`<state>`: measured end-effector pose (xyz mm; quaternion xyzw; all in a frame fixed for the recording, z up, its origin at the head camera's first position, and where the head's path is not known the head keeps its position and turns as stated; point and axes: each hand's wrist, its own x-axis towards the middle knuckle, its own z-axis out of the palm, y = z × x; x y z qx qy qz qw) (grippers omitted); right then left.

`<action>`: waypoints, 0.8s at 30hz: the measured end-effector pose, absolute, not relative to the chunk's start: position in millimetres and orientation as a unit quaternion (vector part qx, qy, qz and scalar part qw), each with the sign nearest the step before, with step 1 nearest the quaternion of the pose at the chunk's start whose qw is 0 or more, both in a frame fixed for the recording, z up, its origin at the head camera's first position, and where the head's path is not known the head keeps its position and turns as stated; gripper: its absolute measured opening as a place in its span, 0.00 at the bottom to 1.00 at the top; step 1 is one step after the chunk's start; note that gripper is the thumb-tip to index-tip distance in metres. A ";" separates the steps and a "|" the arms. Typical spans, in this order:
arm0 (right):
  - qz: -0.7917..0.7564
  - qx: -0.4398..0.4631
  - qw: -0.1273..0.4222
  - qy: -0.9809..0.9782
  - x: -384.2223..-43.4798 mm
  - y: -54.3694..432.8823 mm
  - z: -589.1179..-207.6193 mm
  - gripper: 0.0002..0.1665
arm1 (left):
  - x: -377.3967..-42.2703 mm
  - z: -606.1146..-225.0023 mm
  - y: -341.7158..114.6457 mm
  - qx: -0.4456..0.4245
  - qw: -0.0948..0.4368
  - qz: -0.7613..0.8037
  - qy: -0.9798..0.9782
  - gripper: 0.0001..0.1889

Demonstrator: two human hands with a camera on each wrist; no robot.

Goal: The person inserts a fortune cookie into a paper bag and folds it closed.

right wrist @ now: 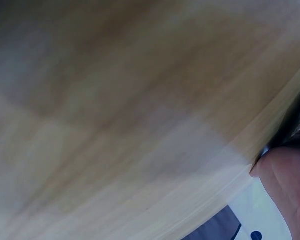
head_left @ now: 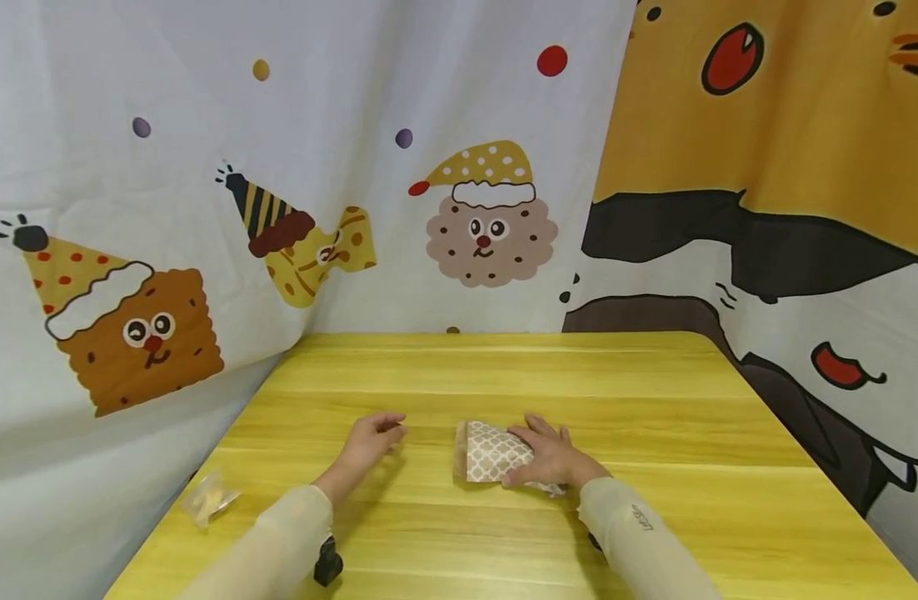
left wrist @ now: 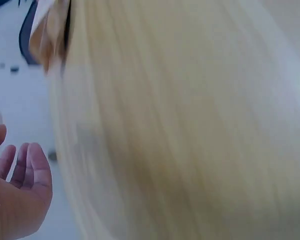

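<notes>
— What's nearest on the desk (head_left: 654, 392)?
— A small clear packet (head_left: 210, 497), by its left edge.
— And the hands?
— The left hand (head_left: 369, 446) lies loose, its grip released. The right hand (head_left: 552, 457) presses flat on the patterned paper bag (head_left: 492, 452), mid-desk.

The right hand (head_left: 552, 457) covers part of the patterned bag (head_left: 492, 452); both wrist views are blurred, hands cut off.
</notes>
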<state>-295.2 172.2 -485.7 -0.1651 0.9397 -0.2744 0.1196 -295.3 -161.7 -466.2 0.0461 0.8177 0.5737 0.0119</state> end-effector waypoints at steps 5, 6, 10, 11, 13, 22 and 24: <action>-0.279 -0.168 0.119 0.938 -294.2 173.6 -485.0 0.60 | -295.3 -454.0 -212.0 -0.005 -0.020 0.525 0.851 0.21; -0.281 -0.169 0.119 0.937 -294.0 173.8 -484.9 0.61 | -294.8 -451.3 -222.7 -0.014 -0.023 0.515 0.857 0.22; -0.281 -0.172 0.121 0.936 -294.1 173.9 -485.5 0.61 | -292.3 -443.0 -266.1 -0.053 -0.047 0.459 0.886 0.26; -0.280 -0.171 0.121 0.937 -293.9 173.7 -485.6 0.61 | -291.2 -441.5 -276.8 -0.063 -0.053 0.448 0.890 0.28; -0.275 -0.169 0.121 0.939 -293.8 173.4 -485.9 0.61 | -288.1 -439.3 -297.3 -0.088 -0.069 0.428 0.897 0.29; -0.274 -0.162 0.118 0.941 -293.6 172.6 -485.2 0.60 | -264.7 -444.3 -350.5 -0.208 -0.135 0.414 0.876 0.30; -0.273 -0.161 0.117 0.941 -293.9 172.6 -485.1 0.60 | -261.3 -448.6 -353.4 -0.233 -0.134 0.410 0.872 0.32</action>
